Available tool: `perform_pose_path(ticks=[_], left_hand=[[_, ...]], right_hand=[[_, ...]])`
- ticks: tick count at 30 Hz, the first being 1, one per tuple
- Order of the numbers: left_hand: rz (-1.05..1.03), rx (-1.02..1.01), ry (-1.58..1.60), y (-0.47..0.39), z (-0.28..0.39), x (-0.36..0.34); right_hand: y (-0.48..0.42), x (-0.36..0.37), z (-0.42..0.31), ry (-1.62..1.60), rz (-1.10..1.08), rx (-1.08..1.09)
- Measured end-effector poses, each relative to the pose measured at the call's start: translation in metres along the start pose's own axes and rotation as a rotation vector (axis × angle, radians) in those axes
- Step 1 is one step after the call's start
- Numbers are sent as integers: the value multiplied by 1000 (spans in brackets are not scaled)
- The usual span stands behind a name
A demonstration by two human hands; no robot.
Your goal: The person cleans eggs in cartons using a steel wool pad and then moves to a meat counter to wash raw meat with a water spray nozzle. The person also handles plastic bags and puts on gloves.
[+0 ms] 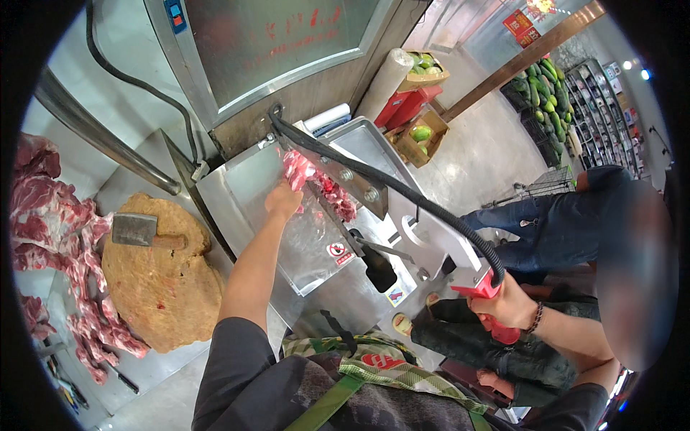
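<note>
On the steel cutting table (248, 183), my left hand (284, 202) grips a piece of raw, bony meat (296, 166) near the pivot end of a hinged bone cutter. The cutter's steel arm (350, 175) is raised at a slant over the table, with a thick black cable running along it. My right hand (509, 306) is closed around the red handle (480, 289) at the arm's free end. More cut meat (340, 200) lies beyond the slot, under the arm. How close the blade is to the meat is hard to tell.
To the left, a cleaver (136, 230) lies on a round wooden chopping block (161, 291), beside large cuts of meat (51, 215). A steel tray (361, 137) sits behind the cutter. Two people (550, 226) stand close on the right. Fruit boxes (420, 140) are on the floor.
</note>
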State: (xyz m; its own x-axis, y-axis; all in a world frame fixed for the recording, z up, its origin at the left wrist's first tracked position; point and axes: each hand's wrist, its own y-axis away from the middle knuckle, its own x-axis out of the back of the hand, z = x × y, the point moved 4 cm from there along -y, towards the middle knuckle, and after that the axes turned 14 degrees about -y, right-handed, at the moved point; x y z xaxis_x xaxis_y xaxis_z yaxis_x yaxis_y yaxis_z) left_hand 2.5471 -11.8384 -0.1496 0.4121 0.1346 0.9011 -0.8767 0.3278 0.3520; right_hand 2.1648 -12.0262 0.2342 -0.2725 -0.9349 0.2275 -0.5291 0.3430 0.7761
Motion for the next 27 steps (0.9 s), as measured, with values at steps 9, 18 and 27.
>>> perform_pose_path(ticks=[9,18,27], left_hand=[[-72,-46,-96,28,7,-20],[-40,-54,-213,66,56,-28],[216,-510,-747,-16,-25,6]], right_hand=[[-97,3,211,106,205,140],[-205,-7,337,293,113,448],[-258,-18,381,141,103,609]])
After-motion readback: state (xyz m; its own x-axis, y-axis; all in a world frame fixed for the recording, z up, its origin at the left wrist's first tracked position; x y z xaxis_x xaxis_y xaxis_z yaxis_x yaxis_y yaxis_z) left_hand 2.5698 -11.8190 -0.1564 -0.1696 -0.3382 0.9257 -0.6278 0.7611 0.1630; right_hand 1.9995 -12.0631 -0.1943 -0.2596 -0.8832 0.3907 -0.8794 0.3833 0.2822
